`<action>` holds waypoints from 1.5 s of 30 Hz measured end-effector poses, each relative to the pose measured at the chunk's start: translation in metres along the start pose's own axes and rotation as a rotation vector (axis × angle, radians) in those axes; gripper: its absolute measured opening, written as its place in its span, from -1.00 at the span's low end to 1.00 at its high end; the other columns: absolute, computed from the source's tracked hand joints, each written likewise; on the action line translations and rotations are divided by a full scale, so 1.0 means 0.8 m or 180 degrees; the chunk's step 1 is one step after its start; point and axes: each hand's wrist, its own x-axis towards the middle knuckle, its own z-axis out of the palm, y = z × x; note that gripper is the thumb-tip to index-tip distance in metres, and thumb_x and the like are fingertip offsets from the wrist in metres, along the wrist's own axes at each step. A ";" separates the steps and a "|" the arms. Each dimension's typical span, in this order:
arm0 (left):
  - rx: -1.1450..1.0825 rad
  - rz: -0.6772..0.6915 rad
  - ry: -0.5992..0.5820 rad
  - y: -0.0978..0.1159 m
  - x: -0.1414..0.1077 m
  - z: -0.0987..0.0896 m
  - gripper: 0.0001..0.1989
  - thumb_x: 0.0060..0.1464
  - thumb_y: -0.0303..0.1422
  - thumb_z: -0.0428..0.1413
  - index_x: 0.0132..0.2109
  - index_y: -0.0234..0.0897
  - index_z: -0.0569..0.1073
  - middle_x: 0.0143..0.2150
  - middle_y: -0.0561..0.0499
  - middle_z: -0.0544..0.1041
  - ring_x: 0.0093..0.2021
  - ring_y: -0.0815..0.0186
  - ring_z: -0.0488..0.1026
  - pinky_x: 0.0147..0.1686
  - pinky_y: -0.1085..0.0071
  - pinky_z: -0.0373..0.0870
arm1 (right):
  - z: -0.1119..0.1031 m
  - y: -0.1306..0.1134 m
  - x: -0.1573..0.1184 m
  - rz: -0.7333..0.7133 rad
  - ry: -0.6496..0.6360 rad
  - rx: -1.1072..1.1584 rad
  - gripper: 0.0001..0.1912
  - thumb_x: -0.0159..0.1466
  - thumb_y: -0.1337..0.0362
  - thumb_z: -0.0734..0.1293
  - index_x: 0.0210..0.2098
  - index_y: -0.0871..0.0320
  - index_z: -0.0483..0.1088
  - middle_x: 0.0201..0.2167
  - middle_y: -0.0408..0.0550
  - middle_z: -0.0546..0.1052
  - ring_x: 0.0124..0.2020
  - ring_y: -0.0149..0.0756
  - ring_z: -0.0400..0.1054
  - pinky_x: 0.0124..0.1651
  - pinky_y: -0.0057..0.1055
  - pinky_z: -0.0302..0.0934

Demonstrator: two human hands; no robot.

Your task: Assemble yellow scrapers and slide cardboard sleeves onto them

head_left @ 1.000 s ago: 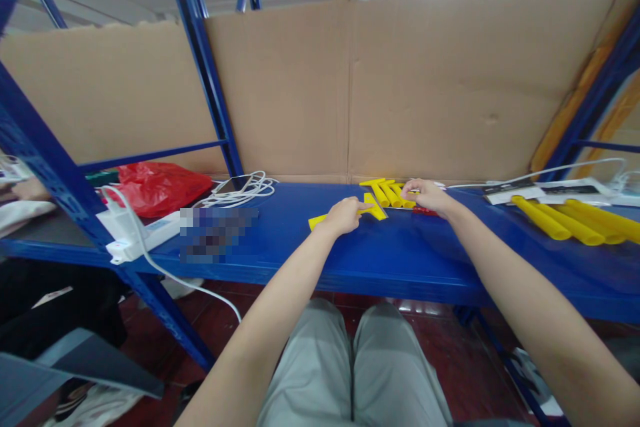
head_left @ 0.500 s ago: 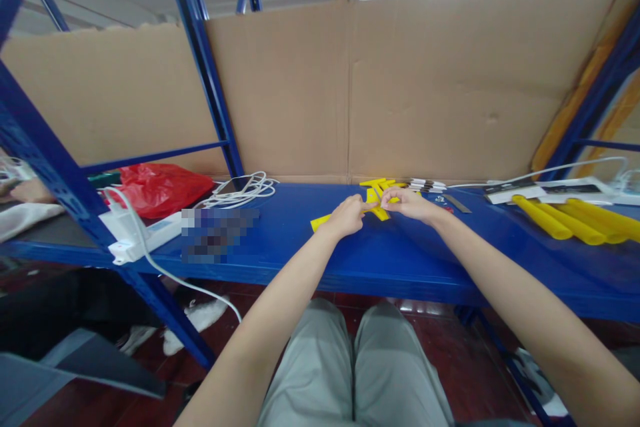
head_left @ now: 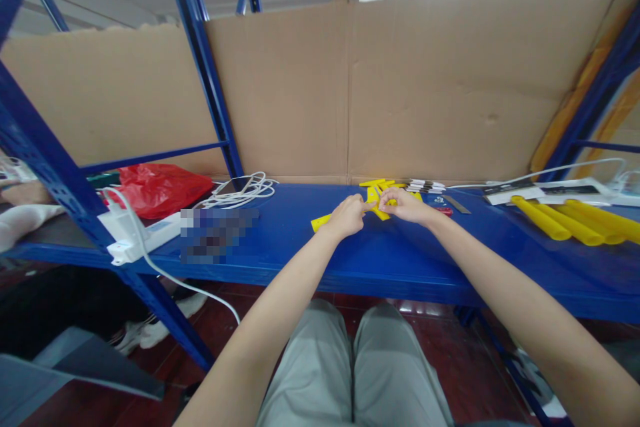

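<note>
A yellow flat piece (head_left: 373, 195) with several arms or flaps, perhaps a sheet cut to shape, lies on the blue table under both hands. My left hand (head_left: 349, 215) is closed over it, with the index finger stretched across its middle. One yellow end (head_left: 320, 222) sticks out to the left of that hand. My right hand (head_left: 401, 205) pinches close to the left fingertip, over the same piece; whatever sits between its fingers is too small to make out. Behind the hands, more yellow strips (head_left: 381, 183) lie near the cardboard.
Black-and-white markers (head_left: 425, 186), a red-and-blue item (head_left: 443, 203) and a metal ruler (head_left: 458, 205) lie right of my hands. Yellow tubes (head_left: 583, 221) rest at the far right. At left are a power strip (head_left: 165, 232), white cables (head_left: 245, 188) and a red plastic bag (head_left: 163, 188).
My right hand has shifted slightly left and turned a little, uncovering more of the red-and-blue item. My left hand stays nearly still. At far left, another person's hand and feet have moved slightly.
</note>
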 end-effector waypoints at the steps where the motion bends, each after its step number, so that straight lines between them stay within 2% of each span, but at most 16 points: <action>1: 0.0009 0.0004 -0.0009 0.000 0.000 -0.001 -0.48 0.14 -0.61 0.01 0.17 -0.10 0.50 -0.14 -0.08 0.44 -0.07 0.20 0.43 -0.01 0.31 0.37 | 0.001 0.001 0.000 -0.0039 0.0011 -0.0040 -0.88 0.07 0.36 0.33 -0.59 0.10 0.41 -0.44 -0.09 0.50 -0.26 -0.23 0.38 -0.03 -0.20 0.24; 14: 0.0071 0.0071 0.0054 0.000 -0.001 -0.002 -0.45 0.13 -0.61 0.00 0.18 -0.05 0.49 -0.14 -0.07 0.46 -0.06 0.22 0.43 -0.01 0.30 0.38 | 0.004 0.003 0.001 -0.0016 0.0091 -0.0415 -0.88 0.09 0.37 0.34 -0.56 0.10 0.41 -0.45 -0.11 0.48 -0.27 -0.24 0.35 0.00 -0.18 0.20; 19: 0.0047 0.0110 0.0084 -0.001 0.000 0.000 -0.45 0.14 -0.61 0.00 0.19 -0.04 0.48 -0.13 -0.07 0.46 -0.07 0.23 0.43 -0.01 0.31 0.38 | 0.003 0.000 -0.003 0.0445 0.0242 -0.0141 -0.92 0.04 0.31 0.40 -0.52 0.09 0.39 -0.38 -0.10 0.49 -0.23 -0.21 0.37 -0.01 -0.20 0.23; 23: 0.0034 0.0099 0.0096 -0.003 0.001 0.003 -0.47 0.16 -0.59 0.00 0.21 -0.09 0.46 -0.13 -0.08 0.47 -0.07 0.23 0.44 0.00 0.32 0.38 | 0.003 -0.004 -0.007 0.0922 0.0465 0.0323 -0.86 0.05 0.29 0.41 -0.40 0.10 0.36 -0.27 -0.07 0.49 -0.16 -0.20 0.38 0.00 -0.20 0.26; 26: 0.0032 0.0085 0.0060 -0.004 0.003 0.003 -0.49 0.17 -0.58 0.01 0.22 -0.15 0.45 -0.12 -0.10 0.49 -0.06 0.23 0.45 0.01 0.33 0.38 | 0.001 -0.008 -0.009 0.1153 0.0577 0.0738 -0.83 0.08 0.31 0.39 -0.35 0.11 0.32 -0.25 -0.06 0.49 -0.19 -0.26 0.39 -0.06 -0.26 0.30; 29: -0.0028 0.0017 0.0025 -0.004 0.003 0.003 -0.52 0.19 -0.57 0.02 0.21 -0.21 0.46 -0.10 -0.14 0.51 -0.05 0.22 0.47 0.01 0.34 0.38 | -0.003 -0.013 -0.012 0.1333 0.0468 0.1029 -0.82 0.10 0.35 0.37 -0.33 0.10 0.29 -0.31 -0.08 0.51 -0.30 -0.30 0.41 -0.22 -0.35 0.33; 34: -0.0173 -0.0077 0.0030 -0.002 0.002 0.001 -0.52 0.20 -0.53 0.05 0.24 -0.17 0.43 -0.10 -0.12 0.55 -0.06 0.21 0.50 0.02 0.32 0.39 | -0.008 -0.019 -0.016 0.1402 -0.0094 0.1340 -0.83 0.13 0.38 0.36 -0.33 0.09 0.28 -0.58 -0.16 0.47 -0.57 -0.36 0.35 -0.47 -0.44 0.25; 39: -0.0155 0.0204 -0.0003 0.000 0.000 0.000 -0.48 0.20 -0.56 0.02 0.23 -0.05 0.43 -0.02 -0.07 0.54 0.00 0.25 0.49 0.07 0.33 0.37 | -0.006 -0.017 -0.017 0.1332 0.0126 0.1521 -0.83 0.13 0.39 0.36 -0.35 0.08 0.28 -0.66 -0.24 0.40 -0.66 -0.43 0.23 -0.56 -0.50 0.16; 42: -0.0109 0.0251 -0.0065 0.000 0.000 -0.001 -0.46 0.18 -0.58 0.00 0.24 -0.06 0.42 -0.01 -0.07 0.53 0.01 0.25 0.48 0.08 0.33 0.36 | -0.003 -0.016 -0.017 0.1366 0.0144 0.1545 -0.82 0.11 0.38 0.37 -0.34 0.09 0.28 -0.65 -0.25 0.39 -0.65 -0.46 0.23 -0.55 -0.51 0.16; 45: -0.0128 0.0252 -0.0043 -0.001 0.001 -0.001 -0.45 0.17 -0.61 -0.02 0.23 -0.08 0.44 -0.03 -0.08 0.53 -0.01 0.26 0.48 0.08 0.33 0.36 | -0.003 -0.010 -0.014 0.1268 0.0092 0.1476 -0.81 0.11 0.29 0.41 -0.34 0.09 0.28 -0.63 -0.24 0.39 -0.64 -0.45 0.24 -0.54 -0.51 0.18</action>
